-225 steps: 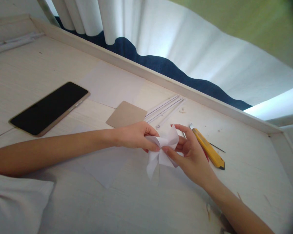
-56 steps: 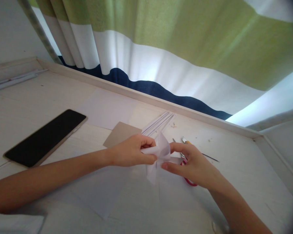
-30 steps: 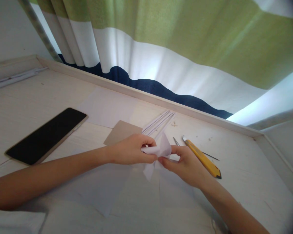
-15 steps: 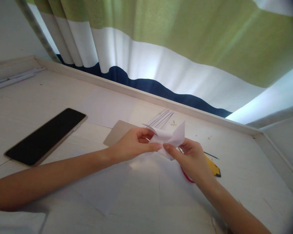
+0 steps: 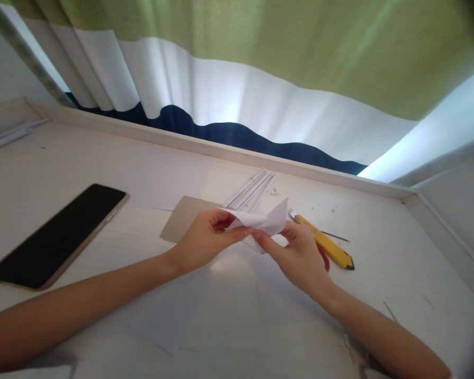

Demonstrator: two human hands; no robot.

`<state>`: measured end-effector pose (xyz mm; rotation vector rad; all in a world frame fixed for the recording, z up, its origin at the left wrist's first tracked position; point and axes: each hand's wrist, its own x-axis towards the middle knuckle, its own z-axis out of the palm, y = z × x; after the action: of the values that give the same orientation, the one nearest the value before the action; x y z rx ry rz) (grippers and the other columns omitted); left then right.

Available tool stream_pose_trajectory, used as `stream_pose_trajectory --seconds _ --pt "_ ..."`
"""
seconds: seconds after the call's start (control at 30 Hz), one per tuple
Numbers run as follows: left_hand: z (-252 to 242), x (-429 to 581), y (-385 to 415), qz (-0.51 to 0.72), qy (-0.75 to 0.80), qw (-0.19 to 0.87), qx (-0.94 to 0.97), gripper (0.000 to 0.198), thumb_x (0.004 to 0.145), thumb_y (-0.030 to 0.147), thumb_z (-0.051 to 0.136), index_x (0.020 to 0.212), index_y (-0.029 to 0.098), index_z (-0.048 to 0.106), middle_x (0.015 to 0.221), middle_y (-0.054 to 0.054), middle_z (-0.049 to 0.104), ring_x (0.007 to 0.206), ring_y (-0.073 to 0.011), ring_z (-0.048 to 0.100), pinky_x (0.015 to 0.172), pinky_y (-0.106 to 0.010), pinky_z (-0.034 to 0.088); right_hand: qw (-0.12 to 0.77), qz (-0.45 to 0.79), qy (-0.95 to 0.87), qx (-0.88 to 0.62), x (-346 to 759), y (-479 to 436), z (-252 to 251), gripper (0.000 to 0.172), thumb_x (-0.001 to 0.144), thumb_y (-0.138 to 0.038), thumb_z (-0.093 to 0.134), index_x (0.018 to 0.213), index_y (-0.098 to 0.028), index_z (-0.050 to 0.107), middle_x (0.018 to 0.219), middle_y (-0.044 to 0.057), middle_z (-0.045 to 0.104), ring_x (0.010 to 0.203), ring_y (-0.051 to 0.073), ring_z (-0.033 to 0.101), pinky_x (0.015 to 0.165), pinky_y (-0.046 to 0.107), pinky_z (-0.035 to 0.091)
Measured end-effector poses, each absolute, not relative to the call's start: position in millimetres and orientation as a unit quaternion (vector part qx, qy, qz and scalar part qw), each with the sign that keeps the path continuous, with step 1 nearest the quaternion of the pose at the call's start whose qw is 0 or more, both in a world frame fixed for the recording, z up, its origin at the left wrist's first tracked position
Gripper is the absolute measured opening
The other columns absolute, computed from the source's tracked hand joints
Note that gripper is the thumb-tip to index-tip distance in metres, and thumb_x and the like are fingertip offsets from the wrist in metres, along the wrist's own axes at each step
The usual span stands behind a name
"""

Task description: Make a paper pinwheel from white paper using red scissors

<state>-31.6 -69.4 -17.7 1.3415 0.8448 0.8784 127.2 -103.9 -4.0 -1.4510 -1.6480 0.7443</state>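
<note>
Between my two hands a piece of white paper [image 5: 256, 222] is held above the table, folded, with one pointed flap standing up at its right. My left hand [image 5: 209, 231] pinches its left side, thumb in front and fingers behind. On the right side, my right hand [image 5: 294, 252] grips it the same way, with the two thumb tips close together near the middle. Just beyond my right hand lies a yellow utility knife [image 5: 332, 247]. Part of a red loop [image 5: 324, 258] shows beside that hand; the rest is hidden behind it.
A black phone [image 5: 59, 237] lies at the left. Behind my hands are a grey-beige card [image 5: 185, 213], narrow white paper strips [image 5: 253, 189] and a white sheet [image 5: 161, 176]. A raised wooden edge [image 5: 229, 152] runs along the table's back, below a striped curtain [image 5: 237, 89].
The view has shifted a little. The paper is tilted flatter and its left side is drawn out more. More of the yellow knife shows beside my right hand.
</note>
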Motion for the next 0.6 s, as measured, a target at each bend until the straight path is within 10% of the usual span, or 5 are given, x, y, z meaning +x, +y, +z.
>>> stream_pose_trajectory --seconds 0.43,0.6 --pt "-0.1 -20.4 -66.9 0.241 0.589 0.457 0.622 0.018 0.058 0.026 0.064 0.073 0.016 0.064 0.039 0.008 0.053 0.059 -0.0155 0.060 0.051 -0.019 0.045 0.246 0.241 -0.748 -0.567 182.6 -113.6 21.6 0.044 0.072 -0.043 0.057 0.108 -0.020 0.049 0.095 0.002 0.061 0.079 0.014 0.056 0.065 0.025 0.042" --pt "-17.1 -18.7 -64.7 0.225 0.596 0.483 0.601 0.015 0.054 0.031 0.066 0.057 0.019 0.058 0.038 0.009 0.054 0.051 -0.0130 0.058 0.042 -0.016 0.040 0.068 0.183 -0.738 -0.646 242.6 -162.7 37.8 0.018 0.079 -0.031 0.051 0.094 -0.023 0.057 0.089 0.000 0.062 0.080 0.015 0.057 0.067 0.027 0.042"
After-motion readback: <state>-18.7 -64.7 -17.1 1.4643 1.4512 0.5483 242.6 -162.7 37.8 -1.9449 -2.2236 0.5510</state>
